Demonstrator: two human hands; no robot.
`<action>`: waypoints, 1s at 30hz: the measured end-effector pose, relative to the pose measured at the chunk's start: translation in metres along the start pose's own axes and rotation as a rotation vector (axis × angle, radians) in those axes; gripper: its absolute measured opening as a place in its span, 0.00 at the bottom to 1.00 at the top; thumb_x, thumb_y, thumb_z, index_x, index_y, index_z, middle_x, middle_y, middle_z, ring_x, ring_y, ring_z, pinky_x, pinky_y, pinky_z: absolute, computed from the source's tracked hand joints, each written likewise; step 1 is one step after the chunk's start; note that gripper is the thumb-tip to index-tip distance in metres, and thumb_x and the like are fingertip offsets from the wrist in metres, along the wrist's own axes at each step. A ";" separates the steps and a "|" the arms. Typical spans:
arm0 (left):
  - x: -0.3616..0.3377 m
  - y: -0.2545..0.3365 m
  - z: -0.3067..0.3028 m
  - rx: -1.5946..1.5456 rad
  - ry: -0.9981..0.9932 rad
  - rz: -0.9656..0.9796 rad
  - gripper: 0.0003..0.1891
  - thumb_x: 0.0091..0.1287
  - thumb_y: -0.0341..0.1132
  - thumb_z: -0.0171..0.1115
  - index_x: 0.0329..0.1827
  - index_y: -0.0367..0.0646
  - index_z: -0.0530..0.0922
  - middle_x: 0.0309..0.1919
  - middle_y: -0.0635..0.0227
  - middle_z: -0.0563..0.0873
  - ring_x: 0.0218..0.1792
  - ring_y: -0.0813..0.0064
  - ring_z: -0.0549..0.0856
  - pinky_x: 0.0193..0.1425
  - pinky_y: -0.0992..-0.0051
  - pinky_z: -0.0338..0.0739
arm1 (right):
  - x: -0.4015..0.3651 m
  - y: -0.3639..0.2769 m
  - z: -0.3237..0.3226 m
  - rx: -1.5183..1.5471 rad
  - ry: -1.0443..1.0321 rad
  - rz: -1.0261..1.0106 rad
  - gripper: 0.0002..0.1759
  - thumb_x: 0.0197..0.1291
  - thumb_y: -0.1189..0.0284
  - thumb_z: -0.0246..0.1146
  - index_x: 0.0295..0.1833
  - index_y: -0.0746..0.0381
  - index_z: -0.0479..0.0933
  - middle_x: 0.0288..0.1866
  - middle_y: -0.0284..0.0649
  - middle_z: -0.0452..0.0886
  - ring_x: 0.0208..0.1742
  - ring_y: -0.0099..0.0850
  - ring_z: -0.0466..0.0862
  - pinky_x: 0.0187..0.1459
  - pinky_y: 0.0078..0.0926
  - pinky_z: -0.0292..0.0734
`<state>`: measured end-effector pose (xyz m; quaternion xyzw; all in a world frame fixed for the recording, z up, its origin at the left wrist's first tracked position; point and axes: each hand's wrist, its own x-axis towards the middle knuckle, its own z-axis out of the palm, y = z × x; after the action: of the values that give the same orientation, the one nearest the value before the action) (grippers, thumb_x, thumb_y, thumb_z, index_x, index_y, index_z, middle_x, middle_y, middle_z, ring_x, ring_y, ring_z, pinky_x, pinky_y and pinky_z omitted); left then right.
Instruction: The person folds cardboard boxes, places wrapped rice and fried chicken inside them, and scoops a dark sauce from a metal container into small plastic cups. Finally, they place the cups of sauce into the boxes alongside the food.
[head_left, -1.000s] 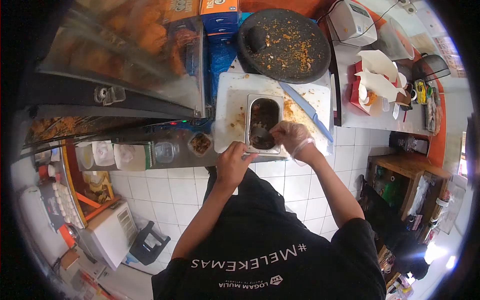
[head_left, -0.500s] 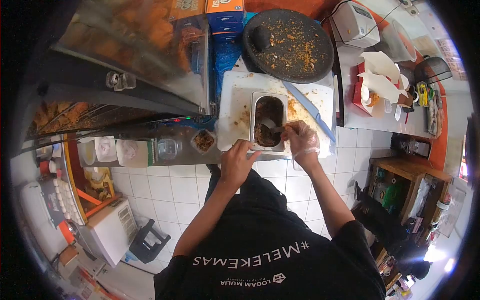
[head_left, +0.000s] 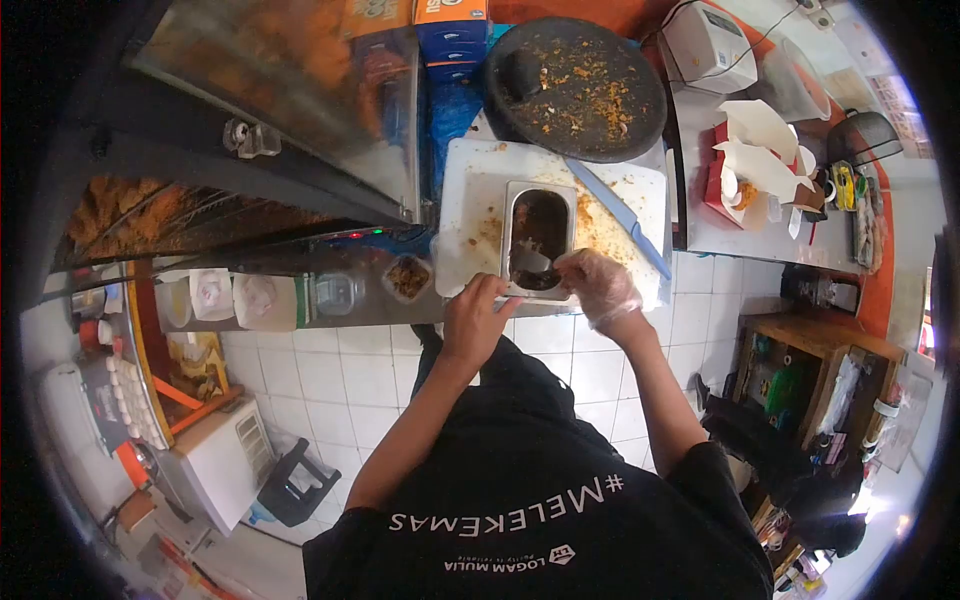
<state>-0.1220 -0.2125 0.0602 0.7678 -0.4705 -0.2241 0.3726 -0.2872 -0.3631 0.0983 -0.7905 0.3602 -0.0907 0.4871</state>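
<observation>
A deep rectangular metal food pan (head_left: 509, 225) with dark brown, saucy contents stands on a white cutting board (head_left: 462, 215). My left hand (head_left: 476, 318) is bare and grips the pan's near left corner. My right hand (head_left: 603, 288), in a clear plastic glove, is closed on the handle of a spoon (head_left: 530, 260) whose bowl dips into the pan. The fingers hide most of that handle. A knife with a blue-grey handle (head_left: 632, 228) lies slantwise on the board, right of the pan. Orange-brown crumbs are scattered around it.
A dark stone mortar (head_left: 580, 120) with crumbs and a pestle (head_left: 522, 76) sits behind the board. Left are a glass display case (head_left: 270, 90) and a small tub of brown bits (head_left: 408, 278). An opened red-and-white food box (head_left: 755, 165) stands on the right counter.
My gloved right hand has turned slightly and the spoon has shifted a little left and lower in the pan. The left hand has stayed on the pan.
</observation>
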 end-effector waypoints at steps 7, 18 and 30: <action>-0.002 -0.001 0.002 -0.025 0.015 0.002 0.15 0.54 0.33 0.80 0.39 0.39 0.81 0.36 0.60 0.85 0.39 0.58 0.87 0.43 0.63 0.82 | 0.006 0.009 -0.002 0.186 0.076 0.170 0.04 0.71 0.77 0.62 0.47 0.63 0.81 0.36 0.40 0.87 0.36 0.26 0.86 0.40 0.26 0.82; 0.001 0.002 -0.003 0.031 -0.007 0.041 0.15 0.57 0.36 0.77 0.38 0.40 0.78 0.37 0.61 0.85 0.39 0.54 0.87 0.41 0.60 0.82 | 0.012 0.030 0.011 0.331 0.322 0.328 0.05 0.73 0.76 0.61 0.46 0.66 0.79 0.33 0.39 0.86 0.30 0.25 0.85 0.34 0.24 0.81; 0.001 0.003 -0.002 0.023 -0.032 0.051 0.15 0.59 0.36 0.76 0.38 0.40 0.77 0.37 0.62 0.85 0.38 0.53 0.87 0.40 0.59 0.81 | 0.000 0.010 0.014 0.371 0.351 0.235 0.06 0.74 0.77 0.58 0.46 0.69 0.77 0.34 0.40 0.89 0.31 0.22 0.83 0.38 0.21 0.80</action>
<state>-0.1221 -0.2138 0.0639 0.7562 -0.4981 -0.2214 0.3620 -0.2850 -0.3558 0.0833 -0.6127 0.5057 -0.2336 0.5607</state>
